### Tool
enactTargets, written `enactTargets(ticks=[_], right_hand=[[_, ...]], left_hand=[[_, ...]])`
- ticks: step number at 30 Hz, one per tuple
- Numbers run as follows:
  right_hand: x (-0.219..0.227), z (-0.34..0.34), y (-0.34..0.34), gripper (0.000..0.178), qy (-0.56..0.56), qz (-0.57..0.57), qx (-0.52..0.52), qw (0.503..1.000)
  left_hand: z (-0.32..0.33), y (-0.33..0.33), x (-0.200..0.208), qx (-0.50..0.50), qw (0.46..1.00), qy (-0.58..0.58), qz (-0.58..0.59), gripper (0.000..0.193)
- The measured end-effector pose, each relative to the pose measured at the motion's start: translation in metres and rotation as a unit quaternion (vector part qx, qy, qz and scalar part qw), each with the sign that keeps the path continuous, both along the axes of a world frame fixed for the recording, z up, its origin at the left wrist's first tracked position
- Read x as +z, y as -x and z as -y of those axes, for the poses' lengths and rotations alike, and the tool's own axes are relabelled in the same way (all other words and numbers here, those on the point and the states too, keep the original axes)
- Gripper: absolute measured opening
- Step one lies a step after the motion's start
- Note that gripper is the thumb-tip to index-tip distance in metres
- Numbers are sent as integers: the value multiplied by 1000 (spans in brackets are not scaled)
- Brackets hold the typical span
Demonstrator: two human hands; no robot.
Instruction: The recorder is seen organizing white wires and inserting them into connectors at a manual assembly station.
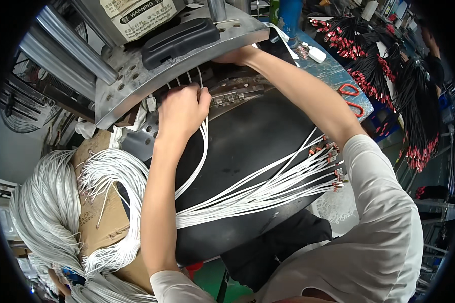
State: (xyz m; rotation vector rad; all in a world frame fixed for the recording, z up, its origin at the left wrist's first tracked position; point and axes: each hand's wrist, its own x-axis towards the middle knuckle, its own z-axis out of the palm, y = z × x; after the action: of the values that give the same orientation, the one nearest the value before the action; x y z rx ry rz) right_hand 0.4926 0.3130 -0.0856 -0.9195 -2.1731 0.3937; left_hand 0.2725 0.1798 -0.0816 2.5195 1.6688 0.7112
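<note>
The cables at centre are white, the worktop black; toward the upper right, scissor handles are red, the bench blue, the wires black with red ends.

Fairly bright, even light fills the room from where I stand, glinting on the steel posts and leaving a soft sheen across the black worktop; shadow gathers beneath the metal plate. Straight edges bow toward a black rim.

A pale grey wall stands at the left. Green floor shows at the near edge (just a small patch). Far right sits a scuffed blue desk, with metal racking nearer, along the right.
</note>
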Motion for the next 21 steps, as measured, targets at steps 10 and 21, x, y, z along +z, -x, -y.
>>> enactTargets(ticks=[10,21], right_hand=[[36,104,33,73,-73,126,-131,981],[-101,444,-109,57,667,-140,129,720]], left_hand=[[49,-15,38,55,982,-121,-132,39],[383,45,-97,77,615,446,645,60]])
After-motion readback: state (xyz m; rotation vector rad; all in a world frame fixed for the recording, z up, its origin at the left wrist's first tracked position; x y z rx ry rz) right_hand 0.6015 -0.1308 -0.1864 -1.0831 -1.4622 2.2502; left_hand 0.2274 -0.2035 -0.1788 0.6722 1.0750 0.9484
